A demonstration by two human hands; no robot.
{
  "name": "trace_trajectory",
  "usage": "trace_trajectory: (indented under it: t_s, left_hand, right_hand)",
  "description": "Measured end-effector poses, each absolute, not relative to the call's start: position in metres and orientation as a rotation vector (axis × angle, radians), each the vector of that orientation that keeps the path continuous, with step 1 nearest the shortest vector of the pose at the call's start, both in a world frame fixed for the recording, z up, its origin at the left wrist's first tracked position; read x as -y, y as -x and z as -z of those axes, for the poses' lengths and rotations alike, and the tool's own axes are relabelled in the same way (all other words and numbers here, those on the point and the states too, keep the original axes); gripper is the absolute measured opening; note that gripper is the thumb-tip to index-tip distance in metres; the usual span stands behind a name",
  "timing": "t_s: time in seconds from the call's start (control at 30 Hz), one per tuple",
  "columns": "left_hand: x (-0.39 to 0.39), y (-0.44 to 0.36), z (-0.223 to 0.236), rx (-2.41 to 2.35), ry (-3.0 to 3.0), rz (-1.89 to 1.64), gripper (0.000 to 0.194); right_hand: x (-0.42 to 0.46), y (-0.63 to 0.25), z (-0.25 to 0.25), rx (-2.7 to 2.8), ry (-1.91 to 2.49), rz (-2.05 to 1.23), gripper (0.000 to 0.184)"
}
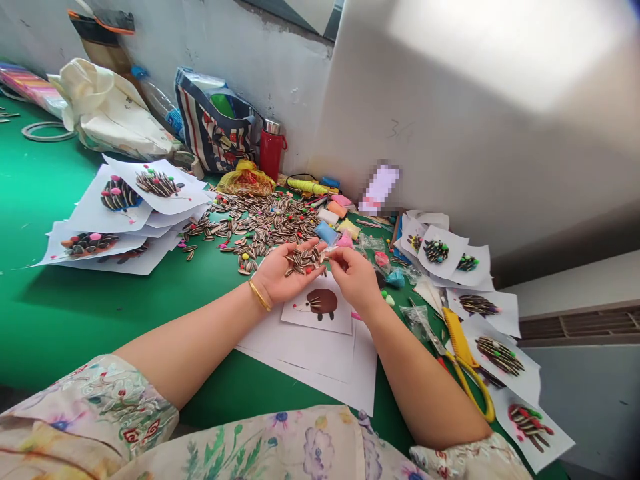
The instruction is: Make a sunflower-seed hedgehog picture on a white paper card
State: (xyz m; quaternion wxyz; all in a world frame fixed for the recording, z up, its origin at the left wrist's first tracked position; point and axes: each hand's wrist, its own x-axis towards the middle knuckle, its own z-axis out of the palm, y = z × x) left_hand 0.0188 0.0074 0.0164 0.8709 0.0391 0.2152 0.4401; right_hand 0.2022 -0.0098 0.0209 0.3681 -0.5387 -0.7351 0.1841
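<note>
My left hand (pixel 277 279) is palm up, cupping a small heap of striped sunflower seeds (pixel 303 261). Just beside it, my right hand (pixel 358 279) pinches a seed (pixel 328 259) between thumb and fingertips at the edge of the heap. Below both hands lies a white card with a brown hedgehog (pixel 323 302) on it. A few pale seeds stand on the hedgehog near its head. Under the card are larger white sheets (pixel 305 367). Beyond my hands, many loose sunflower seeds (pixel 270 220) are spread over the green table (pixel 210 360).
Hedgehog cards decorated with seeds are stacked at left (pixel 165 220) and spread along the right (pixel 530 333). Yellow-handled scissors (pixel 467 380) lie by my right forearm. Coloured clay packets (pixel 327 232), a red bottle (pixel 271 152) and a striped bag (pixel 215 127) stand toward the wall.
</note>
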Motion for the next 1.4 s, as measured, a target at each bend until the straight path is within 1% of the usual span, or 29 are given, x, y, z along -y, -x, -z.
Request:
trace_trajectory:
  t_s: [0.1, 0.23, 0.4, 0.67, 0.97, 1.17, 1.27, 1.4]
  left_hand:
    - [-0.007, -0.019, -0.016, -0.447, -0.090, -0.918, 0.044]
    - [-0.008, -0.020, -0.017, -0.447, -0.069, -0.951, 0.044]
    - [-0.009, -0.021, -0.017, -0.467, -0.066, -0.960, 0.042]
    - [-0.008, -0.021, -0.015, -0.469, -0.043, -0.946, 0.043]
    - [-0.009, -0.023, -0.013, -0.472, -0.045, -0.942, 0.043]
    - [-0.008, -0.021, -0.018, -0.502, -0.048, -0.943, 0.042]
    - [-0.008, -0.019, -0.019, -0.525, -0.031, -0.952, 0.042]
    - [-0.010, -0.019, -0.018, -0.549, -0.017, -0.984, 0.042]
  right_hand:
    - [0.005, -0.199, -0.018, 1.973, 1.307, -0.324, 0.024]
    - [0.001, -0.192, -0.012, 2.078, 1.234, -0.227, 0.031]
    - [-0.003, -0.188, -0.010, 2.154, 1.173, -0.179, 0.026]
    - [-0.009, -0.191, -0.009, 2.089, 1.281, -0.336, 0.023]
    - [-0.009, -0.189, -0.009, 2.119, 1.298, -0.356, 0.015]
    - [-0.003, -0.193, -0.016, 2.003, 1.278, -0.354, 0.017]
    - [0.004, -0.199, -0.023, 1.994, 1.348, -0.467, 0.017]
    - [0.013, -0.207, -0.026, 2.136, 1.429, -0.762, 0.017]
